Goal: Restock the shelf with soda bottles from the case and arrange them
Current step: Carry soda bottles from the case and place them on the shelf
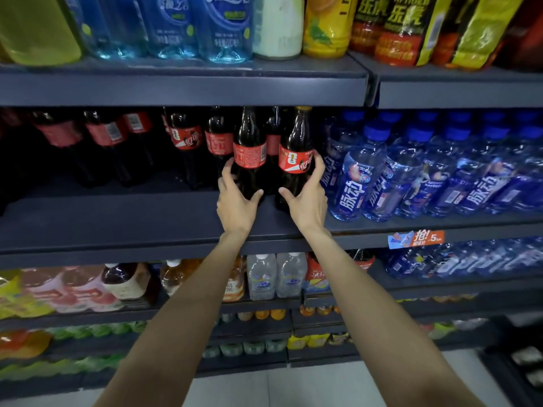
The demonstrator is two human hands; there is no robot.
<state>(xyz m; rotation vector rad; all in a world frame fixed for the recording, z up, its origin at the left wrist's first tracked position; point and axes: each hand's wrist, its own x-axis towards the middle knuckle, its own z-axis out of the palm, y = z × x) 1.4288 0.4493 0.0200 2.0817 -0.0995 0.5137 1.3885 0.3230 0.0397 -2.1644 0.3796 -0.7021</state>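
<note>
- A person's left hand (235, 198) grips the lower body of a dark soda bottle (249, 154) with a red label. The fingers (226, 171) curl round its left side and the thumb crosses its front low down.
- The right hand (308, 198) holds a second soda bottle (295, 160), this one with a yellow cap. Its fingers wrap the right side just below the red label, and the thumb presses the front near the base.
- Both bottles stand upright, side by side, on the dark middle shelf (117, 227), near its front edge. The two thumbs point toward each other across the narrow gap between the bottles.
- Behind and to the left of the left hand's fingers, more cola bottles (185, 142) stand further back on the same shelf, some in deep shadow.
- Just beyond the right hand's fingers, blue water bottles (411, 174) fill the rest of the shelf in tight rows, the nearest one close to the fingertips.
- Below the right wrist, an orange price tag (415, 238) is fixed to the shelf's front lip.
- Above the hands, the upper shelf carries pale blue drinks (223, 27) and yellow-labelled bottles (326, 27).
- Under the forearms, lower shelves hold assorted tea and juice bottles (176, 277), blurred at the edges of the view.
- The case is not in view.
</note>
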